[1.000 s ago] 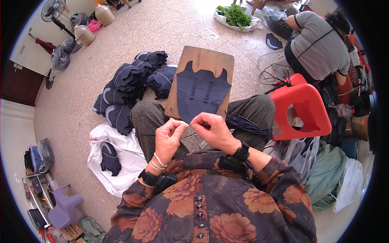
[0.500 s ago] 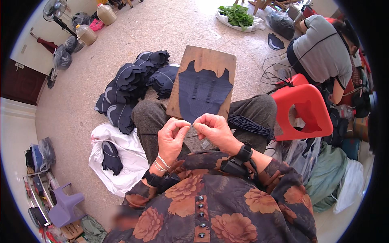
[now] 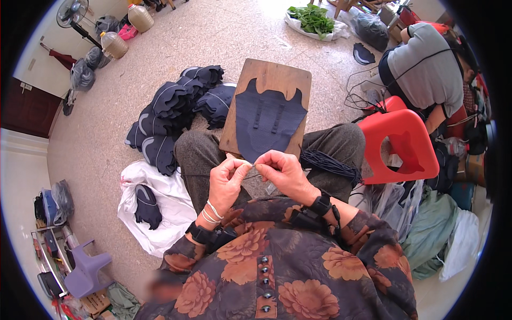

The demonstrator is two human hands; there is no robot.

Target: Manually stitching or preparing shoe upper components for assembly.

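My left hand (image 3: 226, 178) and my right hand (image 3: 281, 172) meet in front of my chest, fingertips pinched together on a thin thread or needle (image 3: 250, 164) too small to make out clearly. Just beyond them a wooden board (image 3: 269, 80) rests on my knees, with a dark navy shaped fabric piece (image 3: 266, 120) lying flat on it. A bundle of dark cord (image 3: 328, 162) lies on my right thigh.
A pile of dark navy fabric pieces (image 3: 170, 112) sits on the floor at my left, beside a white bag (image 3: 160, 205) with one piece on it. A red plastic stool (image 3: 400, 141) stands at my right. Another person (image 3: 426, 69) sits beyond it. Greens (image 3: 312, 18) lie farther off.
Both hands stay pinched together, shifted slightly toward my body. The board and fabric piece have not moved.
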